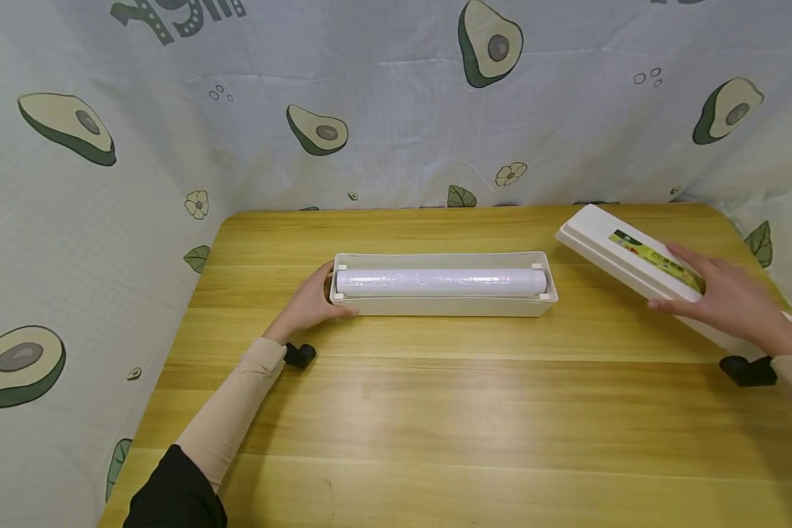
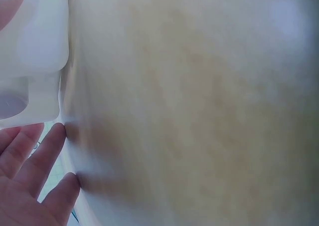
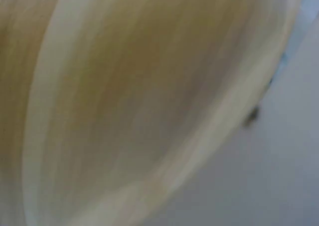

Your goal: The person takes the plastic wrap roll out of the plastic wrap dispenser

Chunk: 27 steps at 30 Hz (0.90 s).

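Note:
A long white plastic wrap box lies on the table with its top off, and a roll of clear-wrapped white film sits lengthwise inside. My left hand grips the box's left end, thumb at the front corner and fingers round the back. The left wrist view shows the thumb over the box end and fingers spread below it. Off to the right, my right hand holds the long white lid slantwise, thumb and fingers across its yellow-green label. The lid's near end is partly hidden behind the hand.
Beneath everything is a wooden table, blurred in the right wrist view. A pale cloth printed with avocados hangs behind and at both sides. Black wrist cameras sit on both wrists.

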Each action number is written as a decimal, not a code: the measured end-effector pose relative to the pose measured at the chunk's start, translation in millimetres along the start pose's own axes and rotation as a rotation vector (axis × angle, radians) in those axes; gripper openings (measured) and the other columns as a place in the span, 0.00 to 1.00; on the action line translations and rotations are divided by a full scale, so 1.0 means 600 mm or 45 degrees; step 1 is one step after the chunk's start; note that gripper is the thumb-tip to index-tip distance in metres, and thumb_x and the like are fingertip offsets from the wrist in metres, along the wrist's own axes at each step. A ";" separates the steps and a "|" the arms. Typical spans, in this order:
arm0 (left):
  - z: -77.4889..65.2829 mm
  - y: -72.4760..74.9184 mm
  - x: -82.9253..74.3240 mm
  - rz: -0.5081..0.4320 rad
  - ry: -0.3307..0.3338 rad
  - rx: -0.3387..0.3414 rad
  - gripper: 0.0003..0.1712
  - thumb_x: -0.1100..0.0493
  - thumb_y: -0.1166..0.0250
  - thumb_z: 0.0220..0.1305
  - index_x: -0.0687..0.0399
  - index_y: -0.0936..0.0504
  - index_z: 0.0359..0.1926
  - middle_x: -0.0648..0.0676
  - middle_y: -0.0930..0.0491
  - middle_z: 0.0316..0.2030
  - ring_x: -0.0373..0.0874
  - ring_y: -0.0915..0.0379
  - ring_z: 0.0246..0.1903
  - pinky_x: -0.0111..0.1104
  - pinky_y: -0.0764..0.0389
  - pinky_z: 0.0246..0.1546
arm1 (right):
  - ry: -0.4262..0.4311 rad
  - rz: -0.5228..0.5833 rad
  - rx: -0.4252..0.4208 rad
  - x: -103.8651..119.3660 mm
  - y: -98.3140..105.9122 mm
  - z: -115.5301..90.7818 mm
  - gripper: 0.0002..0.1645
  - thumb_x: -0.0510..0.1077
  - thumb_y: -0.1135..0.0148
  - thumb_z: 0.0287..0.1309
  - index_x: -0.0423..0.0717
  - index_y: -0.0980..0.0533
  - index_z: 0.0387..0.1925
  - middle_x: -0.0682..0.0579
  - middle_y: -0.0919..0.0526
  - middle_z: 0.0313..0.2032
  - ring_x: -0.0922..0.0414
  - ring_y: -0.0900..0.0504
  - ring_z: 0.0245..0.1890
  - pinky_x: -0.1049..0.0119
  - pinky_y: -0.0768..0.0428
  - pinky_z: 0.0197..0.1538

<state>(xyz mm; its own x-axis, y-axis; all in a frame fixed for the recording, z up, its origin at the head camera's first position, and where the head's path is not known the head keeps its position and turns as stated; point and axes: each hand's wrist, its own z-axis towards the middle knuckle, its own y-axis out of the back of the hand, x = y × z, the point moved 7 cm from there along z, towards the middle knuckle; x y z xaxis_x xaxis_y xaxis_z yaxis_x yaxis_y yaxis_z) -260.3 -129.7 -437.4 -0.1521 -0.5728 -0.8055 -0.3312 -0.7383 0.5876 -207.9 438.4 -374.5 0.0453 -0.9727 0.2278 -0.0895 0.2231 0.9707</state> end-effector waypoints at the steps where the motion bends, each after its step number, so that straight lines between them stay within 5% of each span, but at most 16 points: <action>1: 0.000 0.000 0.000 0.002 -0.001 -0.001 0.59 0.52 0.21 0.44 0.57 0.46 0.72 0.57 0.35 0.63 0.51 0.37 0.60 0.45 0.37 0.61 | -0.013 0.002 0.007 -0.005 -0.003 0.000 0.67 0.63 0.30 0.48 0.42 0.61 0.74 0.15 0.42 0.54 0.24 0.38 0.45 0.35 0.35 0.36; 27: 0.001 0.001 0.001 0.003 0.004 0.002 0.60 0.51 0.21 0.44 0.55 0.47 0.73 0.57 0.36 0.64 0.50 0.38 0.61 0.45 0.38 0.62 | -0.053 0.055 0.071 -0.044 -0.064 -0.004 0.67 0.64 0.33 0.51 0.44 0.64 0.75 0.12 0.46 0.55 0.20 0.41 0.48 0.28 0.39 0.41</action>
<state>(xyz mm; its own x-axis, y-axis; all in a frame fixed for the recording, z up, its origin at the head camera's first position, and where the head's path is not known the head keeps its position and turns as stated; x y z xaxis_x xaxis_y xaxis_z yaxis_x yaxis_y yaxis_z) -261.1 -130.2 -437.6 -0.1504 -0.5758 -0.8036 -0.3319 -0.7363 0.5897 -203.1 455.7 -417.6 -0.0011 -0.9643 0.2647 -0.1461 0.2620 0.9539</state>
